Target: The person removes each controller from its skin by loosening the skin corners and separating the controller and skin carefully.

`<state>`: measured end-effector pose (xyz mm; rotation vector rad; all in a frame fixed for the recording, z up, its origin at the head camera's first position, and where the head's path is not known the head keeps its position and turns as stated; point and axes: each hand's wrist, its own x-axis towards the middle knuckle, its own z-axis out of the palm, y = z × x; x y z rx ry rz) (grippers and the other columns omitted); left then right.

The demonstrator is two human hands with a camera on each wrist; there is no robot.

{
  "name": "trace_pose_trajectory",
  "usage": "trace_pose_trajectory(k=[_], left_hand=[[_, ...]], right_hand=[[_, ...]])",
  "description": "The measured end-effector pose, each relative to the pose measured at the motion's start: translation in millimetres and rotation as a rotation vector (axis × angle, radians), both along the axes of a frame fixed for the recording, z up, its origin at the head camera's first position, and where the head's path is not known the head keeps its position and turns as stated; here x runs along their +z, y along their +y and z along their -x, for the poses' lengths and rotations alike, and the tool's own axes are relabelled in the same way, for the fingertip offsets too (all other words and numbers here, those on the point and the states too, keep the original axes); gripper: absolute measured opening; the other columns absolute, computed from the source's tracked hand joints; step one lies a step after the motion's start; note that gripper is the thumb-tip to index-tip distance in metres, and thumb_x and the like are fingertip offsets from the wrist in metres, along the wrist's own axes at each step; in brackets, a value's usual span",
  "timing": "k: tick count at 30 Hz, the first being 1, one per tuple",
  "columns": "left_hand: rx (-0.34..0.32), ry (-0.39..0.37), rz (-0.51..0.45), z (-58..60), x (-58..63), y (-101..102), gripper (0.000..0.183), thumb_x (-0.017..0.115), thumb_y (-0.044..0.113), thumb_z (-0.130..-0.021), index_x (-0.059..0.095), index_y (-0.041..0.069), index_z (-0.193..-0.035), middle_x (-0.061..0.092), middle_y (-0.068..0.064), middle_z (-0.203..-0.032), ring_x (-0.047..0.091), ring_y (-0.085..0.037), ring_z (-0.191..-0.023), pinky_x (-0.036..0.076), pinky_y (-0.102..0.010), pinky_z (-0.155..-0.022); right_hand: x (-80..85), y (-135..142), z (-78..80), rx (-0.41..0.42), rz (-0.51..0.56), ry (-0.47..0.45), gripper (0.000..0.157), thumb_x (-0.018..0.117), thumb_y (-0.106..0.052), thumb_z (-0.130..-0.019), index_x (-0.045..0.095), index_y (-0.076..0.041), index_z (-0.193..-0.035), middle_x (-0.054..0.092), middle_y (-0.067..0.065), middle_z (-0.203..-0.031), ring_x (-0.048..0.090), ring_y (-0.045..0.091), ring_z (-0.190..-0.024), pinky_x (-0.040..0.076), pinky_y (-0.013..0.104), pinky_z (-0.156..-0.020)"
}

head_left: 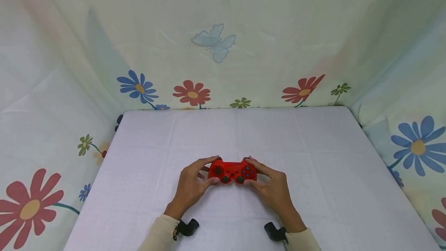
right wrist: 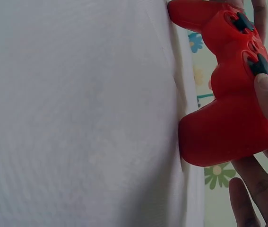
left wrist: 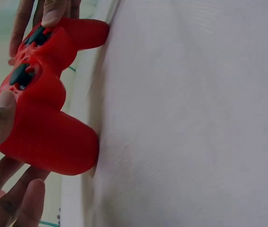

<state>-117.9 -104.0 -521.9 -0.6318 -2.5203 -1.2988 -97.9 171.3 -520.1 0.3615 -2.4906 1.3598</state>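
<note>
Between both hands is a red game controller (head_left: 232, 169) with black thumbsticks, its button face turned up toward the head camera. My left hand (head_left: 192, 183) grips its left end, thumb on the face near the left stick and fingers at the top edge and behind. On the opposite end, my right hand (head_left: 273, 189) holds it the same way, the thumb beside the right stick. In the left wrist view the controller (left wrist: 48, 137) has its handle ends right at the white cloth. The right wrist view shows the right thumb at a black stick of the controller (right wrist: 223, 123).
A white cloth covers the table (head_left: 313, 204). Behind and at both sides hangs a pale curtain (head_left: 265, 18) printed with flowers and a butterfly. A black wrist camera (head_left: 188, 227) sits at the left sleeve, another black wrist camera (head_left: 274, 231) at the right.
</note>
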Motion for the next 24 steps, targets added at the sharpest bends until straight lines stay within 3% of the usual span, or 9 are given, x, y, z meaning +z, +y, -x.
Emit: trace_pose_trajectory(k=[7,11,18,24], left_hand=[[-0.017,-0.13,0.016,1.2,4.4,-1.2,0.077,0.093,0.02,-0.08,0.061,0.035,-0.149,0.071,0.012,-0.14,0.075,-0.013,-0.101,0.061,-0.028,-0.075],[-0.018,-0.131,0.019,0.4,5.3,-1.2,0.075,0.092,0.02,-0.081,0.061,0.035,-0.148,0.072,0.012,-0.138,0.074,-0.013,-0.101,0.062,-0.029,-0.076],[-0.039,-0.139,0.017,-2.2,8.1,-1.6,0.068,0.092,0.022,-0.083,0.064,0.034,-0.144,0.072,0.014,-0.136,0.074,-0.011,-0.103,0.063,-0.032,-0.078],[-0.045,-0.135,0.019,-3.0,10.0,-2.2,0.057,0.086,0.026,-0.091,0.065,0.032,-0.143,0.072,0.012,-0.135,0.074,-0.011,-0.103,0.063,-0.031,-0.078]], right_hand=[[4.4,0.1,-2.8,0.015,0.012,-0.021,0.068,0.095,-0.016,-0.075,0.072,-0.027,-0.138,0.07,0.002,-0.144,0.078,0.018,-0.109,0.041,0.005,-0.107],[3.8,-0.2,-4.0,0.015,0.004,-0.024,0.07,0.094,-0.018,-0.077,0.069,-0.029,-0.142,0.069,-0.001,-0.146,0.077,0.017,-0.112,0.044,0.009,-0.108],[0.3,-0.8,-3.8,-0.014,-0.038,-0.052,0.072,0.09,-0.027,-0.085,0.06,-0.037,-0.15,0.071,-0.01,-0.14,0.074,0.012,-0.109,0.054,0.037,-0.105],[4.0,-1.8,-2.2,0.018,-0.032,-0.076,0.06,0.085,-0.023,-0.092,0.064,-0.029,-0.147,0.075,-0.01,-0.132,0.072,0.01,-0.109,0.056,0.037,-0.102]])
